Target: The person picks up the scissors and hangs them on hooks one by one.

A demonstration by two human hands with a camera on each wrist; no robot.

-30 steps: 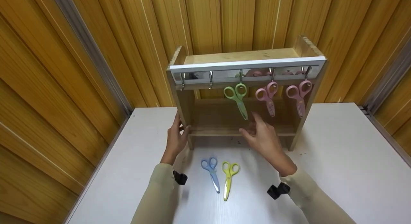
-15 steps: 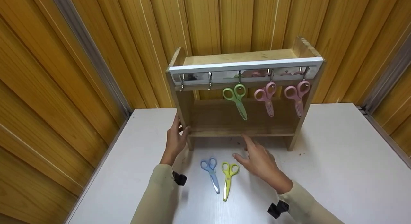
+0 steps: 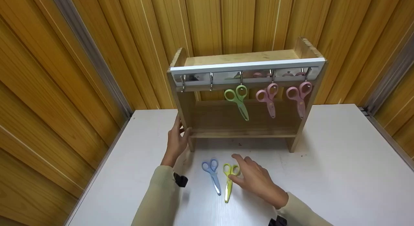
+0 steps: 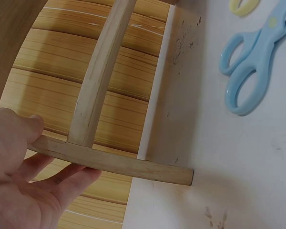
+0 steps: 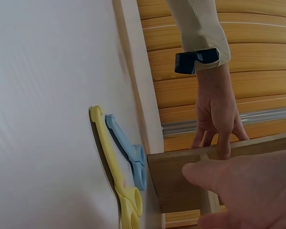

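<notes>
My left hand (image 3: 176, 141) grips the left side panel of a small wooden rack (image 3: 242, 135). In the left wrist view the thumb lies on one face of the panel and the fingers (image 4: 78, 183) on the other. My right hand (image 3: 257, 182) hovers close beside a pair of yellow scissors (image 3: 228, 190), thumb and fingers apart, holding nothing. The thumb overlaps the handles in the head view. Left of the yellow pair, blue scissors (image 3: 214, 179) lie flat, handles toward the rack. The right wrist view shows both pairs, with the right thumb (image 5: 205, 174) well away from them.
Hooks line the rack's white front rail (image 3: 194, 70); the two leftmost hooks (image 3: 211, 82) carry nothing. Green scissors (image 3: 241, 106) hang from the middle one, then pink scissors (image 3: 270, 106) and another pink pair (image 3: 300, 103) at right. Wood-patterned walls (image 3: 239, 25) enclose the white table (image 3: 339, 154).
My right hand has come from under the hanging green scissors, back toward me and down to beside the yellow scissors. My left hand stays on the rack's side panel.
</notes>
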